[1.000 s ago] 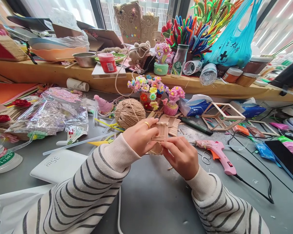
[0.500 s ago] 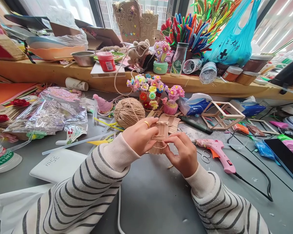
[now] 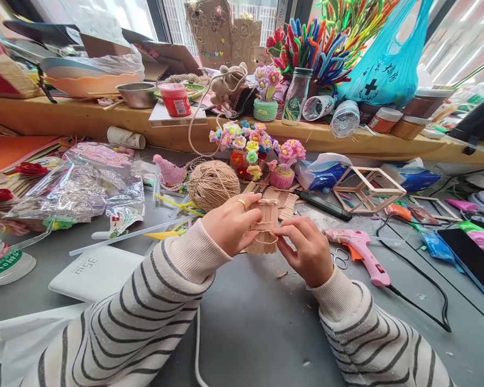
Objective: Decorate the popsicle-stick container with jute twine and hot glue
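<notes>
Toward the tabletop's point(image 3: 246, 328) near left, a crumpled white sheet point(image 3: 32, 333) lies by the striped left sleeve point(image 3: 116, 322), with a white power bank point(image 3: 94, 277) just beyond. Farther in, midway between the left and right edges, the small slat panel point(image 3: 262, 248) lies between the two hands, its long axis running toward the far edge. The left hand point(image 3: 234, 223) lies over its left side, thumb and fingers clamped on it; the right hand point(image 3: 304, 250) meets its right side near the close end, thumb and forefinger pinched together at a twine strand point(image 3: 267, 242) crossing the slats. Both hands touch the work, the left covering more. Scissors point(image 3: 339, 259) and a pink glue gun point(image 3: 361, 250) lie rightward; beyond the left hand sits a twine ball point(image 3: 213, 185), nearer the far edge.
</notes>
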Motion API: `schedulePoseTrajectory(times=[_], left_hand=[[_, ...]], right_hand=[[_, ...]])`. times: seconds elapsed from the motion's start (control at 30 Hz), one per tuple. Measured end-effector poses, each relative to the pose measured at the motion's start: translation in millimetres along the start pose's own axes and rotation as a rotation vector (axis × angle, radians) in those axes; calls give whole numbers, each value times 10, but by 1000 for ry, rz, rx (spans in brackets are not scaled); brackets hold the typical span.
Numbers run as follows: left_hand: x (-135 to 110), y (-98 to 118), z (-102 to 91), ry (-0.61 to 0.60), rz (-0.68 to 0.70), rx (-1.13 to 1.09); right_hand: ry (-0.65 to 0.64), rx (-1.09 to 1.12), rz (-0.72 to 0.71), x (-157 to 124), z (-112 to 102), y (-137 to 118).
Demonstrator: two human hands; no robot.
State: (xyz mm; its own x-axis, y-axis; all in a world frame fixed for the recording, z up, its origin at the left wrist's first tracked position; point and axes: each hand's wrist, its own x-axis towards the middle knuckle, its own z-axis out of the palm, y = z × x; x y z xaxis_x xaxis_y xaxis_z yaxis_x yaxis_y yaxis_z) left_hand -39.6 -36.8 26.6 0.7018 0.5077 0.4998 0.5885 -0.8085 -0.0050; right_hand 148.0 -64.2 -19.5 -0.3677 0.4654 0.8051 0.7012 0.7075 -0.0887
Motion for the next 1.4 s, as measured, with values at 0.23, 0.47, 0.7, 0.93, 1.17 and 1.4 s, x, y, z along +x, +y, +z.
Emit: schedulePoseTrajectory(times=[0.23, 0.47, 0.7, 0.93, 1.17, 1.4], left_hand=[[4, -5, -9, 0, 11, -3], [5, 3, -17, -26, -3, 10], [-15, 2, -3, -30, -21, -1], [-26, 13, -1, -45, -45, -45], [-10, 38, 12, -13, -52, -12], [-8, 57, 20, -9, -56, 25]], right_hand=[[-17, 67, 8, 4, 6, 1], [-27, 145, 32, 11, 12, -1], [-10, 185, 66, 18, 10, -24], [0, 212, 99, 5, 22, -33], [-11, 208, 107, -5, 24, -32], [-12, 219, 122, -6, 21, -30]])
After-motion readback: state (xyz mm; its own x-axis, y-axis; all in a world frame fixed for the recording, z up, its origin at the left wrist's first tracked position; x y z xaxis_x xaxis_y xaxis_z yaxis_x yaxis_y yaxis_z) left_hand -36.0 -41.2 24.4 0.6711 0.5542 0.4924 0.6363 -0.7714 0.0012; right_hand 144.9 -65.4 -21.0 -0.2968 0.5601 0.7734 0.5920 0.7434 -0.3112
